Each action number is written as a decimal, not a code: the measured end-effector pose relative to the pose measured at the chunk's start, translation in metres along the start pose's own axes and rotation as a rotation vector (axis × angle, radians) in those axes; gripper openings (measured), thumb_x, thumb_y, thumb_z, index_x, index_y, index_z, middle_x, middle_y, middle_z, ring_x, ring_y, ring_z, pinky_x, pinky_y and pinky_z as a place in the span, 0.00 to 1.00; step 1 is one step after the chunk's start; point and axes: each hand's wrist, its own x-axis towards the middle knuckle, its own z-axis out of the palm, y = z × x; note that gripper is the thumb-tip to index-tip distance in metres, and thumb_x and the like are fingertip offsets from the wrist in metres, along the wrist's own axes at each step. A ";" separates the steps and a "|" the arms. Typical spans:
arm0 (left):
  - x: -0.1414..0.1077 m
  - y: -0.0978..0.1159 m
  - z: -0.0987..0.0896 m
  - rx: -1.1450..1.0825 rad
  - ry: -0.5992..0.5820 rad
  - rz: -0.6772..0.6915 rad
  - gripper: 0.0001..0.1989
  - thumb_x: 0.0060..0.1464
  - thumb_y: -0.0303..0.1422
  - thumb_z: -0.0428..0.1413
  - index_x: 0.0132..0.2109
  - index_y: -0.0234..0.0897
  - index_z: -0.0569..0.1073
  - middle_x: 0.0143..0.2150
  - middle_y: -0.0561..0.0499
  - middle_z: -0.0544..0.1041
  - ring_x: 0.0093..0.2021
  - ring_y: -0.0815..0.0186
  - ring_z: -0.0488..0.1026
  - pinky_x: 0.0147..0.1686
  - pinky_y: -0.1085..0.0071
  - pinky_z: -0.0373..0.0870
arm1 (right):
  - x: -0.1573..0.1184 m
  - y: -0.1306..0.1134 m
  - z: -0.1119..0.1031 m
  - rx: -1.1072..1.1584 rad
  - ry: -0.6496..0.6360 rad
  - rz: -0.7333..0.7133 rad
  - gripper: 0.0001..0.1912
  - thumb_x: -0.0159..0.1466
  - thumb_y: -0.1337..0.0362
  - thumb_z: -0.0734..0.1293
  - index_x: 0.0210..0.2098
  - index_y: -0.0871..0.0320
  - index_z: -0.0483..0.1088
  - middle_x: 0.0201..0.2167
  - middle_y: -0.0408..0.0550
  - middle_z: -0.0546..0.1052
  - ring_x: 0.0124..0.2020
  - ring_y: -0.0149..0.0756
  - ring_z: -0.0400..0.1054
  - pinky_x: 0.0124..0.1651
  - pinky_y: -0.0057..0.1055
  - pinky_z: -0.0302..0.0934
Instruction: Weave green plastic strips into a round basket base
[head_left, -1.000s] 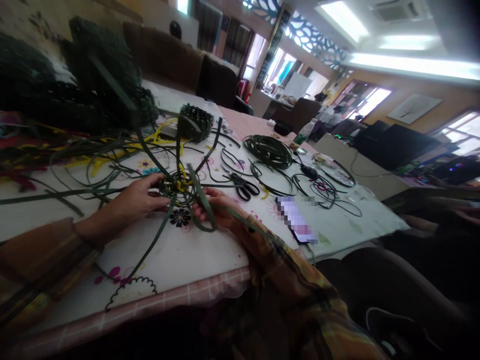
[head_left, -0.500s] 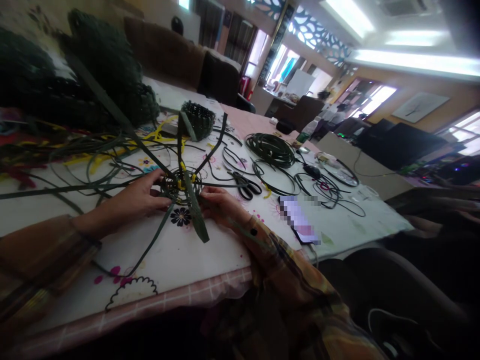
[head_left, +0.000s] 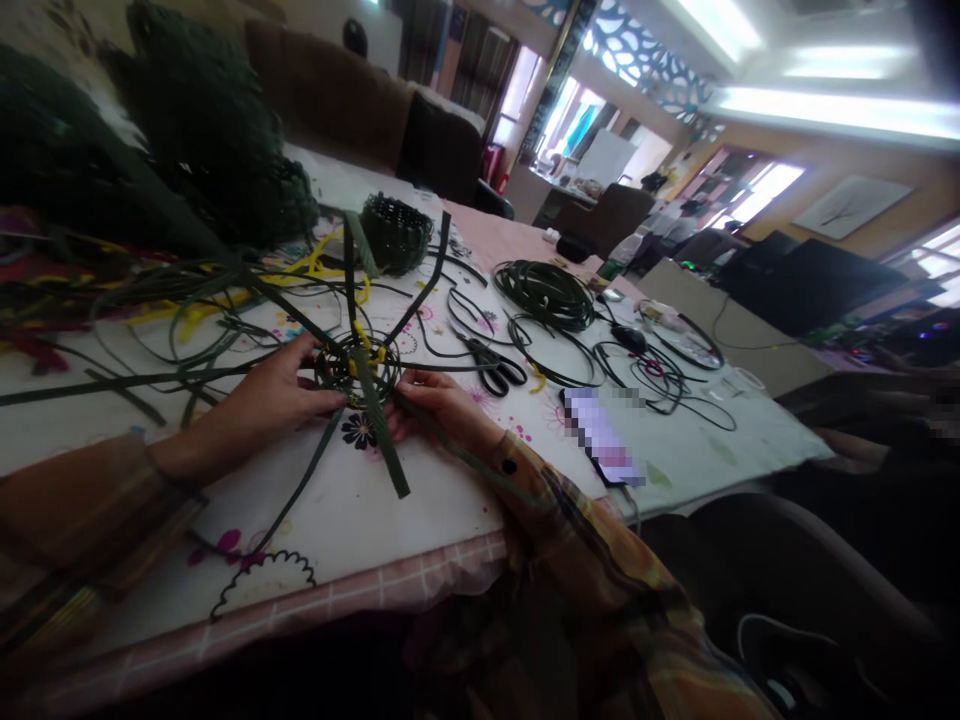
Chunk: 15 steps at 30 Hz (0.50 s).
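Note:
Between my two hands is a small round weave of dark green strips point(head_left: 358, 372), with yellow ties near its middle. Long flat strips stick out from it on all sides, and one broad strip point(head_left: 384, 430) points toward me. My left hand point(head_left: 281, 395) grips the weave's left rim between thumb and fingers. At the right rim, my right hand point(head_left: 431, 402) pinches the edge, and a green strip runs from it back along the right forearm. Some fingertips of both hands are hidden behind the strips.
Black-handled scissors point(head_left: 491, 365) lie right of the weave. Behind them sits a coil of green strip point(head_left: 544, 295). A phone point(head_left: 600, 435) lies farther right. At the back stands a small woven basket point(head_left: 395, 235). Larger green woven pieces point(head_left: 210, 140) and loose strips crowd the left.
The weave has turned or tilted slightly between my hands: its broad front strip looks narrower and several upright strips have shifted left. Both hands keep their hold.

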 end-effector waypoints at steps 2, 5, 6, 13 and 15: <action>0.000 -0.002 0.000 -0.014 -0.002 0.004 0.35 0.31 0.44 0.67 0.51 0.42 0.72 0.50 0.50 0.80 0.34 0.59 0.80 0.28 0.69 0.74 | 0.000 0.000 0.002 0.005 -0.001 0.013 0.11 0.76 0.66 0.67 0.37 0.55 0.63 0.31 0.46 0.83 0.29 0.34 0.80 0.32 0.29 0.79; 0.000 -0.002 0.000 -0.005 -0.001 -0.002 0.36 0.32 0.43 0.67 0.52 0.42 0.73 0.51 0.49 0.81 0.36 0.59 0.80 0.30 0.68 0.75 | -0.001 -0.002 0.003 0.004 0.000 0.029 0.10 0.77 0.67 0.67 0.38 0.56 0.65 0.30 0.46 0.82 0.28 0.34 0.80 0.32 0.28 0.79; 0.000 -0.002 0.000 -0.004 0.006 -0.003 0.36 0.31 0.43 0.67 0.52 0.42 0.73 0.51 0.49 0.81 0.37 0.58 0.80 0.30 0.68 0.75 | -0.001 -0.002 0.003 0.003 0.004 0.029 0.10 0.76 0.67 0.68 0.38 0.56 0.65 0.30 0.45 0.82 0.28 0.34 0.80 0.32 0.28 0.79; 0.002 -0.003 0.002 0.003 0.010 -0.015 0.39 0.28 0.46 0.69 0.51 0.41 0.72 0.50 0.47 0.79 0.38 0.55 0.80 0.33 0.64 0.76 | 0.000 0.002 0.003 -0.007 0.025 0.006 0.14 0.75 0.65 0.71 0.36 0.55 0.63 0.29 0.45 0.82 0.28 0.34 0.80 0.33 0.29 0.79; 0.002 -0.004 0.002 0.000 0.003 -0.016 0.40 0.28 0.45 0.69 0.52 0.41 0.72 0.50 0.48 0.79 0.38 0.56 0.80 0.33 0.64 0.76 | 0.000 0.003 0.003 -0.009 0.020 0.003 0.14 0.74 0.64 0.72 0.37 0.55 0.63 0.29 0.45 0.82 0.28 0.35 0.80 0.33 0.30 0.79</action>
